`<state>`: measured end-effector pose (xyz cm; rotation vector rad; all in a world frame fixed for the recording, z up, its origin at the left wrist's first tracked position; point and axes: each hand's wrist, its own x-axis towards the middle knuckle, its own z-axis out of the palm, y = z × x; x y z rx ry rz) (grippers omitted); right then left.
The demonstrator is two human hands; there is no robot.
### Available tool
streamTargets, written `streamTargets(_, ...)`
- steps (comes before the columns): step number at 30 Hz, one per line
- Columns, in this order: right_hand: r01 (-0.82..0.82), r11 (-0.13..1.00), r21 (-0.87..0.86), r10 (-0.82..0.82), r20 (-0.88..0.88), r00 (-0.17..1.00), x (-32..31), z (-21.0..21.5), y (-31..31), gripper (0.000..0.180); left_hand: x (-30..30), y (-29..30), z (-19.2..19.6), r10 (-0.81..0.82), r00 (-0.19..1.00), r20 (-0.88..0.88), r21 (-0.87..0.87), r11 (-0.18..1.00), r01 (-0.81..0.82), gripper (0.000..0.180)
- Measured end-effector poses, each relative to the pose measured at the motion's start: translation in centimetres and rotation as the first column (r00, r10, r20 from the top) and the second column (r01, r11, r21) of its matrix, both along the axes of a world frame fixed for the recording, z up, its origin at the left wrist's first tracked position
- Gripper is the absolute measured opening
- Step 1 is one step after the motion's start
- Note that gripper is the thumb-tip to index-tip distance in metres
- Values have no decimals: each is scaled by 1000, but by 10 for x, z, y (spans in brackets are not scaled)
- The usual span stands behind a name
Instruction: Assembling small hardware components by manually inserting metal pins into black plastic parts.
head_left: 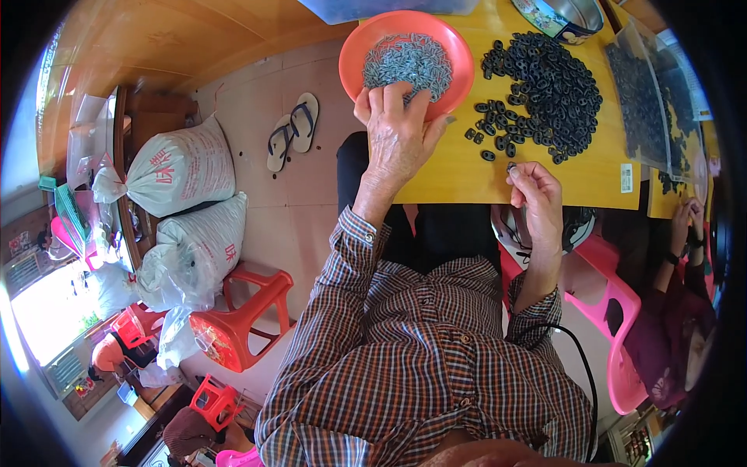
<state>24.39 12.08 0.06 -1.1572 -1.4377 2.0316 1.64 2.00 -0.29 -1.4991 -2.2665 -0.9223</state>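
Observation:
My left hand (399, 134) rests at the near rim of an orange-red bowl (459, 58) full of small grey metal pieces (408, 62); its fingertips reach into the pieces. My right hand (535, 194) hovers at the near edge of the yellow wooden table (459, 175) and pinches a small black ring (511, 167) between thumb and fingers. A big heap of black rubber rings (548, 89) lies on the table just beyond my right hand, with a few loose ones at its near side.
Clear bags of black rings (650, 101) lie at the table's right. A metal tin (564, 15) stands at the far edge. Another person (685, 257) sits at right beside a pink chair (615, 311). White sacks (183, 167), red stools (245, 315) and sandals (294, 128) are on the floor at left.

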Motion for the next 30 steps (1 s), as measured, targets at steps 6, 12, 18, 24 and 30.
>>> streamTargets(6, -15, 1000, 19, 15, 9, 1000, -1, -1, 2, 12, -3, -1, -8, -18, 1000, -17, -17, 1000, 18, 35)
streamTargets(12, -10, 999, 30, 10, 15, 1000, -2, 2, 1, 12, -4, -3, -6, 3, 1000, -4, 10, 1000, -3, 33)
streamTargets(18, -12, 999, 36, 12, 14, 1000, -3, 2, 0, 13, 0, 6, -1, -27, 1000, -7, 18, 999, 27, 31)
streamTargets(24, -5, 1000, 28, 4, 21, 1000, -4, 4, -1, 14, 0, 6, -7, -17, 1000, -2, -11, 1000, 17, 30)
streamTargets(30, -7, 999, 36, 6, 31, 1000, -5, 5, -2, 14, -1, 4, -7, -46, 999, 23, 31, 998, 45, 28)
